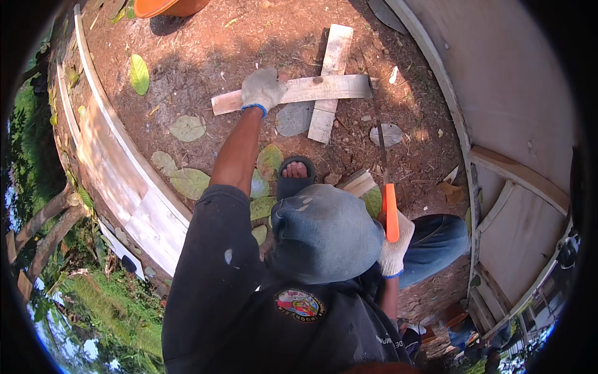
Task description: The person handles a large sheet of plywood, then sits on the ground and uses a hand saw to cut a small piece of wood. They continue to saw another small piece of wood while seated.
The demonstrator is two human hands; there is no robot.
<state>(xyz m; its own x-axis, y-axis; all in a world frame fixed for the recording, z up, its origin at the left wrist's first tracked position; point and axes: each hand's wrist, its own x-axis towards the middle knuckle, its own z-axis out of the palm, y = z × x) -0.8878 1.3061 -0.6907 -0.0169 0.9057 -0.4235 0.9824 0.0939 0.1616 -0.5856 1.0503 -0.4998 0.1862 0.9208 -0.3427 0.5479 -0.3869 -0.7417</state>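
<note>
My left hand (264, 89), in a pale work glove with a blue cuff, grips a short wooden board (333, 87) near its left end. The board lies crosswise over a second wooden piece (324, 118) on the ground. In my gloved right hand (397, 246) is a handsaw (391, 212), held by its orange handle beside my bent knee. Its thin dark blade (380, 134) points away from me, and its far part meets or passes very close to the board's right end. Whether the teeth touch the wood, I cannot tell.
Dry and green leaves (188, 128) are scattered over the brown soil. A wood offcut (359, 182) lies by my knee. Long pale boards (137, 187) stretch along the left. A large framed wooden panel (517, 81) stands at the right. An orange basin (169, 6) is at the far edge.
</note>
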